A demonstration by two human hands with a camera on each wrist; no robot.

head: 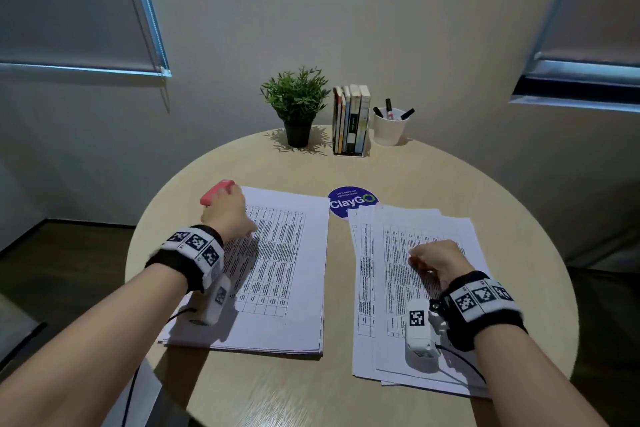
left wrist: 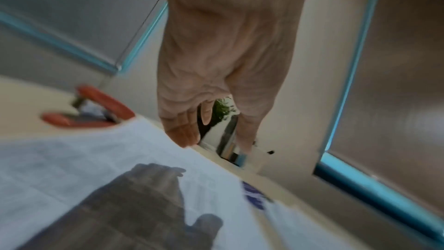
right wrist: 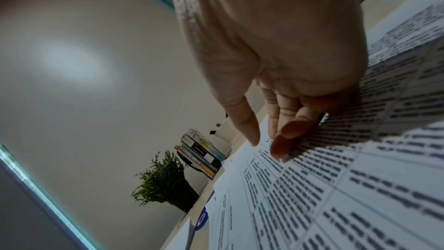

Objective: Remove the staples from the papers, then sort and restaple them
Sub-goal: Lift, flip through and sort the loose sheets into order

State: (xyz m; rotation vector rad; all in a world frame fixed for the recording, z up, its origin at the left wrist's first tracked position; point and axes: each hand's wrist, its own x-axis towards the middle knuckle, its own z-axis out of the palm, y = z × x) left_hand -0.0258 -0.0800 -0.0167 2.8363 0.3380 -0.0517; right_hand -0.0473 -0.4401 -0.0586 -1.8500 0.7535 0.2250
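Observation:
Two stacks of printed table sheets lie on the round table [head: 426,173]. The left stack [head: 291,274] [left wrist: 72,159] is squared up; the right stack [head: 384,274] [right wrist: 336,187] is fanned loosely. A red stapler [head: 216,191] [left wrist: 88,109] sits at the far left corner of the left stack. My left hand [head: 227,210] [left wrist: 213,138] hovers just right of the stapler, above that corner, with relaxed fingers that hold nothing. My right hand [head: 433,256] [right wrist: 265,147] rests on the right stack, its fingertips touching the top sheet and nothing in its grasp.
At the table's far edge stand a potted plant [head: 296,107], a rack of books [head: 350,120] and a white cup of markers [head: 389,126]. A blue round sticker [head: 351,201] lies between the stacks' far ends. Window blinds hang on either side.

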